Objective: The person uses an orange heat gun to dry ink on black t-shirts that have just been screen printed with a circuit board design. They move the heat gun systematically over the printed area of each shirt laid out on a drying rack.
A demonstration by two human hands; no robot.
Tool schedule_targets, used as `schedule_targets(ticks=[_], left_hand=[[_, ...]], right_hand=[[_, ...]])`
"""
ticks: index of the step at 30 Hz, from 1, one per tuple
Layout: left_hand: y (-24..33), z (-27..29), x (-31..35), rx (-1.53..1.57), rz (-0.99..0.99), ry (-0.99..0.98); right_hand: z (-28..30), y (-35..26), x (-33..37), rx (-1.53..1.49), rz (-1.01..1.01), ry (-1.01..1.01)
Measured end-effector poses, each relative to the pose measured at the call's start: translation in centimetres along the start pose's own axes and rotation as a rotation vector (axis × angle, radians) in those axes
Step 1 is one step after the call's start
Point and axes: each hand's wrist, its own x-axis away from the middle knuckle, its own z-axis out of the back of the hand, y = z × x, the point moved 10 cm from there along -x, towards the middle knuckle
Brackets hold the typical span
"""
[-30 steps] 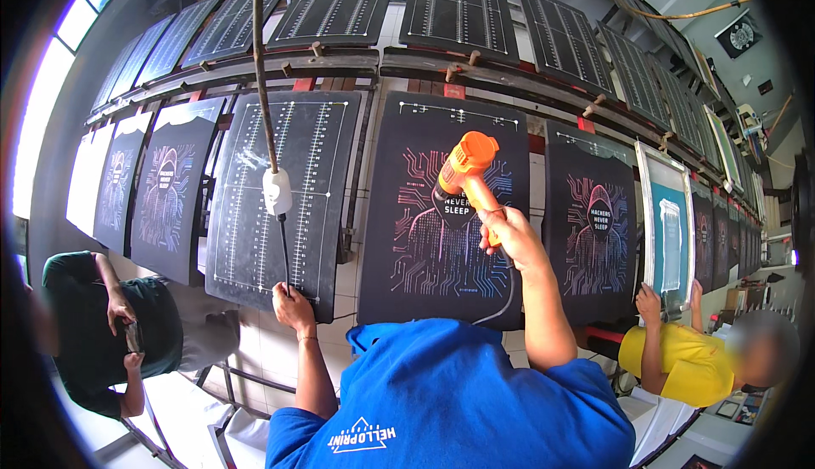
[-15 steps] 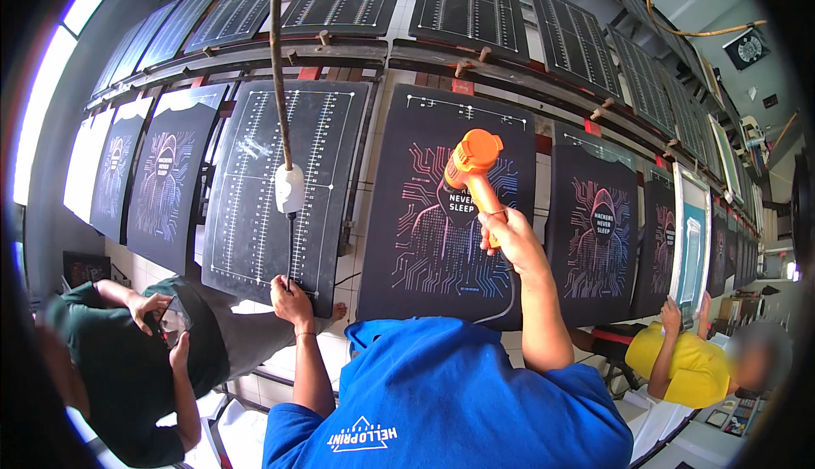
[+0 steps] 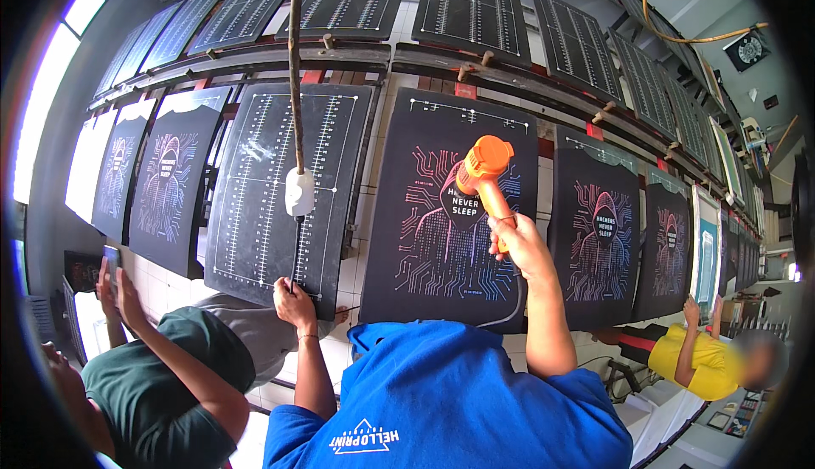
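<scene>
My right hand (image 3: 524,248) is closed round the handle of an orange hair dryer (image 3: 490,163), its head over the chest of a black printed T-shirt (image 3: 399,299). The shirt lies flat on a board and bears a hooded figure with pink and blue circuit lines. Fingers of my left hand (image 3: 295,303) are closed on a thin black cable (image 3: 298,248). That cable runs up into a white socket (image 3: 300,191) hanging from a cord over a bare black board (image 3: 242,231) marked with white rulers.
More printed shirts (image 3: 594,274) lie on boards to both sides. Behind a dark rail (image 3: 255,61) stands a second row of ruled boards (image 3: 471,15). At left is a person in a dark green shirt (image 3: 170,384); at right, one in yellow (image 3: 692,359) holds a framed screen (image 3: 706,244).
The hair dryer has shifted slightly right and down in my right hand. The hanging socket has swung right. The person at left has turned and raised a phone; the framed screen at right has moved right.
</scene>
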Motion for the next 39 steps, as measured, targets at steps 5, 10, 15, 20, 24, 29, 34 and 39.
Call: schedule_targets(ticks=[5, 10, 15, 20, 24, 29, 34, 39], left_hand=[[0.2, 0.2, 0.1, 0.008, -0.011, 0.017], [-0.1, 0.1, 0.2, 0.013, -0.007, 0.029], [0.4, 0.4, 0.1, 0.02, -0.011, 0.031], [0.2, 0.2, 0.0, 0.026, -0.016, 0.026], [0.3, 0.2, 0.0, 0.029, -0.029, 0.029], [0.4, 0.2, 0.0, 0.022, -0.031, 0.025], [0.0, 0.2, 0.1, 0.024, -0.004, 0.018], [0.2, 0.1, 0.1, 0.023, -0.007, 0.012]], right_hand=[[0.4, -0.3, 0.4, 0.014, 0.002, 0.032], [1.0, -0.2, 0.7, -0.024, -0.01, 0.037], [1.6, 0.1, 0.8, 0.01, -0.005, 0.035], [2.2, 0.0, 1.3, 0.031, 0.02, 0.089], [2.9, 0.3, 1.4, 0.015, 0.022, 0.099], [3.3, 0.4, 1.7, 0.045, 0.028, 0.131], [4.1, 0.6, 1.8, -0.02, -0.016, 0.138], [3.3, 0.6, 2.5, -0.024, -0.02, 0.099]])
